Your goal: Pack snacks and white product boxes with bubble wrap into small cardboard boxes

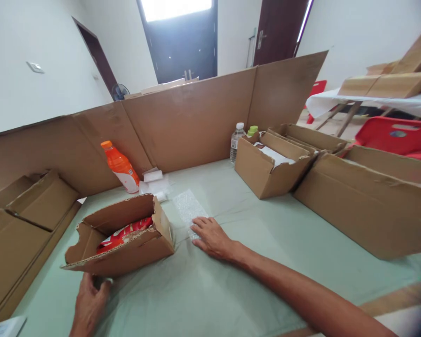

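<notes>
My right hand [212, 238] lies palm down with its fingers stretched over the near end of a clear bubble-wrap sheet [187, 206], which rests flat on the green-covered table. Low on the left, my left hand [90, 299] is beside the near lower edge of an open cardboard box [126, 260]. Its thumb and fingers curl toward each other around something small that I cannot make out. Inside that box lie red and white packets [126, 234].
An orange bottle [122, 166] leans near clear plastic packets [153, 176] at the back. A water bottle [236, 140] stands by a smaller carton [254, 171]; a larger carton [358, 210] is to its right. More cartons [17, 248] line the left. A cardboard screen [192, 121] closes off the far side.
</notes>
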`<state>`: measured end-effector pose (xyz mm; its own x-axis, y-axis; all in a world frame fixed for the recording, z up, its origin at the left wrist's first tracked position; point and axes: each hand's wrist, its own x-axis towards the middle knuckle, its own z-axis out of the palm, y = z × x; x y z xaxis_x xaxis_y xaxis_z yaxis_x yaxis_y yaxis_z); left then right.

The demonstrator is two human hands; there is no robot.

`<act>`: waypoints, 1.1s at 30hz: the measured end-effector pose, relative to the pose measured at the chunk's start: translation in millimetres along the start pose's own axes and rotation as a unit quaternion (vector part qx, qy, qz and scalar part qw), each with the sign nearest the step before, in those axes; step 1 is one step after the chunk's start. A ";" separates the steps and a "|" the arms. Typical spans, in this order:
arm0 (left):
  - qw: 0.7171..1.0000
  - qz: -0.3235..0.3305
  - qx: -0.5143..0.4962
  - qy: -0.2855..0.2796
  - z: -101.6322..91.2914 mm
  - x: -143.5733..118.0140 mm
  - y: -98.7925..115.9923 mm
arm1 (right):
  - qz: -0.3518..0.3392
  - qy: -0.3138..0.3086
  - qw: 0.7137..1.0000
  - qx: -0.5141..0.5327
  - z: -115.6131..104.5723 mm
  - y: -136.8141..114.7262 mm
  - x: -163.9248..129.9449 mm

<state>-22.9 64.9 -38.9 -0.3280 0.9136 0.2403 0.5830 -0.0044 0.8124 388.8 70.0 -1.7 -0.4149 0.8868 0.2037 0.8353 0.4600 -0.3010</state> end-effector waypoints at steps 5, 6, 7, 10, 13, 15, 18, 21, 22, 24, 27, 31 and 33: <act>0.972 0.130 0.188 -0.046 -17.4 17.4 -35.9 | -0.016 0.057 0.998 -0.037 28.2 7.6 -16.0; 0.962 0.146 0.223 -0.053 -17.4 18.1 -41.3 | -0.014 0.066 0.997 -0.041 32.0 7.3 -17.1; 0.953 0.157 0.255 -0.055 -16.8 18.2 -46.1 | -0.013 0.077 0.996 -0.044 34.9 7.1 -17.6; 0.932 0.169 0.317 -0.052 -15.1 17.3 -57.0 | -0.009 0.104 0.993 -0.051 40.6 7.9 -17.1; 0.921 0.179 0.345 -0.039 -15.6 16.4 -62.7 | -0.011 0.120 0.991 -0.051 44.1 9.6 -16.8; 0.917 0.180 0.353 -0.035 -16.0 15.7 -63.9 | -0.011 0.126 0.991 -0.050 46.1 10.6 -17.1; 0.918 0.178 0.352 -0.033 -15.6 15.0 -62.9 | -0.009 0.126 0.991 -0.051 48.0 11.7 -16.7; 0.920 0.174 0.350 -0.033 -14.9 15.3 -61.6 | -0.009 0.118 0.992 -0.051 47.3 12.0 -14.8; 0.920 0.173 0.349 -0.034 -14.5 15.4 -61.3 | -0.009 0.114 0.992 -0.051 46.0 11.8 -14.2; 0.924 0.167 0.342 -0.034 -13.7 15.1 -60.5 | -0.009 0.103 0.994 -0.046 41.1 11.0 -14.3; 0.938 0.158 0.307 -0.037 -12.0 12.7 -58.7 | -0.005 0.073 0.997 -0.021 26.9 8.9 -17.3; 0.958 0.144 0.245 -0.029 -9.6 8.1 -57.3 | -0.003 0.047 0.999 0.024 -3.0 9.2 -13.1; 0.965 0.129 0.226 -0.018 -8.8 6.7 -59.6 | -0.005 0.061 0.998 0.023 -19.4 13.4 3.0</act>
<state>-66.3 67.8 -81.0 -0.1074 0.9190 0.3794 0.9094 -0.0634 0.4110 405.8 78.0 13.0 -0.3729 0.8715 0.3183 0.8133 0.4722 -0.3399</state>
